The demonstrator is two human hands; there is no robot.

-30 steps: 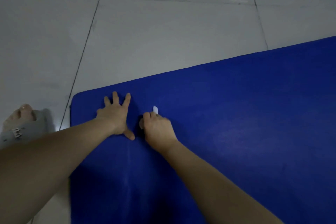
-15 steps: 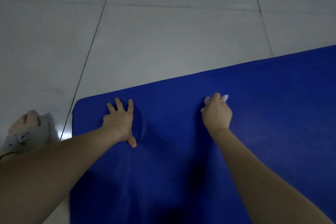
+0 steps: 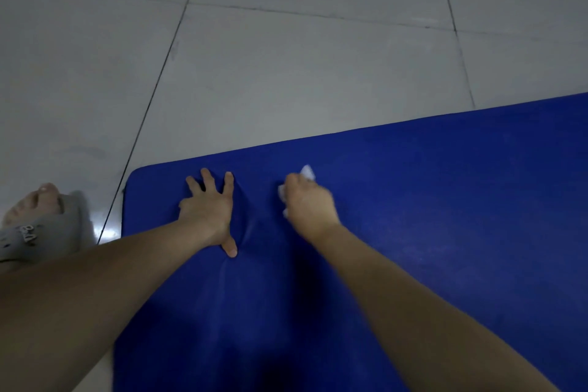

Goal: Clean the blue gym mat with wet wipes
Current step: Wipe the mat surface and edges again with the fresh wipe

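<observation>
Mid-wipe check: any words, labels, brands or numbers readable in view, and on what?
Grey slipper: white lettering on its strap, too blurred to read.
Blue mat, wet wipe, floor tiles: no text visible.

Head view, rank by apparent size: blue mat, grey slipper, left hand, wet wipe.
1. blue mat, by far.
2-3. grey slipper and left hand: look alike, slipper cut off by frame, unranked.
4. wet wipe, mostly hidden in the right hand.
</observation>
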